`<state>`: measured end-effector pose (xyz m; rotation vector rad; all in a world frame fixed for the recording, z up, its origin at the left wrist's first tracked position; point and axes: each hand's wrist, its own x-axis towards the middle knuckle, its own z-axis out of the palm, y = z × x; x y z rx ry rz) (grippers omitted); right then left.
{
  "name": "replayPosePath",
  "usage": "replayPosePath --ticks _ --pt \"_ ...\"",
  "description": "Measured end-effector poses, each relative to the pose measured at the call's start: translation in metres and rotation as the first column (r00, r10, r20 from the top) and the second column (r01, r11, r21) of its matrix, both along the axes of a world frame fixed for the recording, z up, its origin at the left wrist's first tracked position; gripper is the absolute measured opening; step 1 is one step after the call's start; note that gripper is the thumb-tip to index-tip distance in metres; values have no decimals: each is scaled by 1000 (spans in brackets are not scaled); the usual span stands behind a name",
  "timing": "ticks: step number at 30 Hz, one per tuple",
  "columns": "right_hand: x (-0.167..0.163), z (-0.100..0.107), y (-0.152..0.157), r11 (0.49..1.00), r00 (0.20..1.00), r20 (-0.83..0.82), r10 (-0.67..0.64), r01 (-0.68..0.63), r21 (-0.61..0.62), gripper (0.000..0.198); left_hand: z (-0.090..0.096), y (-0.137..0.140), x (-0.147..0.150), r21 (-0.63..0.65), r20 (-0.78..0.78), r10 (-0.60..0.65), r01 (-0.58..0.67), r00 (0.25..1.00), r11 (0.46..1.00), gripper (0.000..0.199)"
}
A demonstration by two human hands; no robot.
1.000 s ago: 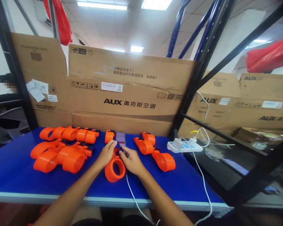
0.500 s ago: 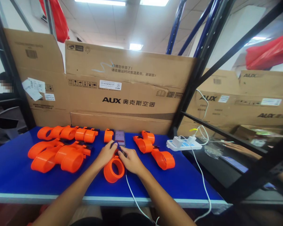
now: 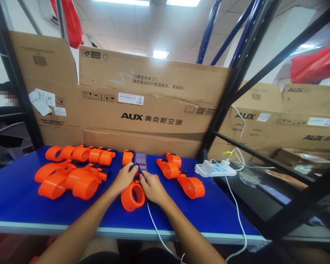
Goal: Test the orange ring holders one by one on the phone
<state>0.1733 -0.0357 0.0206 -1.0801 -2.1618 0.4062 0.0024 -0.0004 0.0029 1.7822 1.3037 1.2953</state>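
An orange plastic ring (image 3: 132, 196) with a dark blue piece (image 3: 135, 167) at its far end is in front of me, its round opening facing me. My left hand (image 3: 124, 178) is closed on the dark blue end from the left. Close against it, my right hand (image 3: 153, 186) is closed on a dark slim object (image 3: 143, 177), partly hidden by the fingers. A white cable (image 3: 151, 216) runs down from beneath the right hand; where it attaches is hidden. Just beyond the hands lies a phone (image 3: 140, 160) with its screen lit.
Several similar orange rings (image 3: 85, 186) stand in rows on the left of the blue table (image 3: 13, 200); more orange rings (image 3: 194, 187) are at right. A white power strip (image 3: 216, 169) with plugs sits by the black rack post. Behind stands a cardboard sheet (image 3: 151, 106). A person's hand shows beyond the rack.
The whole view has shifted slightly. Both hands stay together at the dark blue end, with only small finger movement; the orange ring remains in nearly the same place.
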Motion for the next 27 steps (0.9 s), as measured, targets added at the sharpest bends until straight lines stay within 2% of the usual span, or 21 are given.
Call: replayPosePath --ticks 5,9,14,18,22,27 --pt "-2 1 2 997 992 101 -73 73 2 24 5 -4 1 -4 -15 13 -14 1000 1000 26" --pt "-2 1 4 989 978 148 -144 136 64 22 7 -6 0 -22 -33 25 -26 999 999 24" --pt "-2 -1 3 981 965 191 -179 160 111 22 7 -5 0 -40 -54 5 -7 999 999 24" --pt "-4 -1 1 979 949 247 -198 178 100 24 6 -3 1 -41 -45 4 -6 999 999 23" --pt "-3 -1 1 976 948 238 -212 195 96 24 4 -3 1 -10 -21 15 -15 1000 1000 24" --pt "1 -3 4 978 971 131 -200 191 82 29 3 -3 0 9 27 12 -12 1000 1000 25"
